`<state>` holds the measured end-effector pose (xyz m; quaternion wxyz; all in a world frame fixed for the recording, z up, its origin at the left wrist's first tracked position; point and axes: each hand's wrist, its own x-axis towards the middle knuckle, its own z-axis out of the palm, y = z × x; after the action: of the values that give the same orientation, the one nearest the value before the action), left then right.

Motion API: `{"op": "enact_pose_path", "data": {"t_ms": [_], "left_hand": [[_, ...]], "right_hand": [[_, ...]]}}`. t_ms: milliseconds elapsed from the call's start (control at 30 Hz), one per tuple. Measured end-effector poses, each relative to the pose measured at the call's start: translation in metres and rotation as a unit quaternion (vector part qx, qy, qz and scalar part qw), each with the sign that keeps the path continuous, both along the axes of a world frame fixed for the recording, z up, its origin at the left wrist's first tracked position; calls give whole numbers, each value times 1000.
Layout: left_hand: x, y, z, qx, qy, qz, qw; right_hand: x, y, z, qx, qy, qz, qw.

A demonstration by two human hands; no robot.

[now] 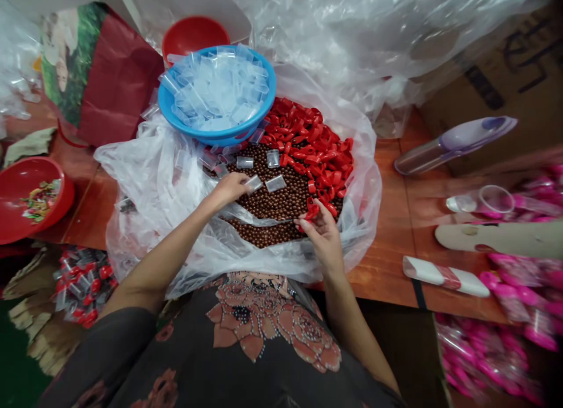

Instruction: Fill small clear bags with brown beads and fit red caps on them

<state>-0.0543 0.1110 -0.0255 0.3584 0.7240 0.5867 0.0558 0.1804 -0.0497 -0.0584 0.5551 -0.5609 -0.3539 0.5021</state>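
Note:
My left hand (229, 189) pinches a small clear plastic container (254, 184) over a bed of round brown balls (281, 204). A few similar clear containers, one of them (275, 183) close by, lie loose on the balls. Between the fingertips of my right hand (324, 235) is a red plastic cap (311, 210); whether it is one piece or two I cannot make out. Behind that hand spreads a heap of red caps (321, 147). Balls and caps lie in an opened clear plastic bag (363, 197).
A blue basin (215, 137) full of clear containers stands behind the balls. To the left are a red bowl (65, 191) and a dark red bag (118, 80). Red-capped containers (85, 285) lie lower left. A clear-and-purple scoop (453, 144) and pink-capped containers (484, 349) are on the right.

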Motion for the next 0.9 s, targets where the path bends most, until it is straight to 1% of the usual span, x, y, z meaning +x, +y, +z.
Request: {"op": "enact_pose_path", "data": {"t_ms": [67, 100, 167, 267, 367, 467, 533, 633, 767, 833, 900], "left_hand": [[-7, -13, 7, -69, -6, -18, 997], [-6, -18, 9, -90, 0, -20, 996], [3, -25, 9, -96, 22, -15, 995], [27, -25, 1, -80, 42, -7, 996], [47, -21, -10, -91, 13, -12, 996], [57, -18, -20, -108, -52, -12, 993], [60, -17, -25, -134, -116, -10, 984], [64, -17, -31, -184, -205, -1, 961], [70, -20, -34, -228, -286, 18, 931], [73, -22, -34, -243, -322, 30, 915], [74, -25, -35, -253, -351, 46, 900]], "right_hand": [[-1, 1, 1, -4, 2, -5, 1000], [-2, 2, 1, -4, 0, -8, 1000], [-5, 3, 3, -6, -7, -7, 1000], [-8, 4, 6, -7, -20, 5, 1000], [-6, 1, 8, -11, -30, -1, 999], [-1, -3, 6, -11, -35, -18, 999], [1, -5, 5, -8, -33, -29, 999], [2, -7, 5, -4, -20, -44, 999], [1, -6, 9, -1, 9, -75, 997], [2, -5, 10, -3, 5, -94, 996], [4, -5, 8, 4, -20, -105, 994]]}}
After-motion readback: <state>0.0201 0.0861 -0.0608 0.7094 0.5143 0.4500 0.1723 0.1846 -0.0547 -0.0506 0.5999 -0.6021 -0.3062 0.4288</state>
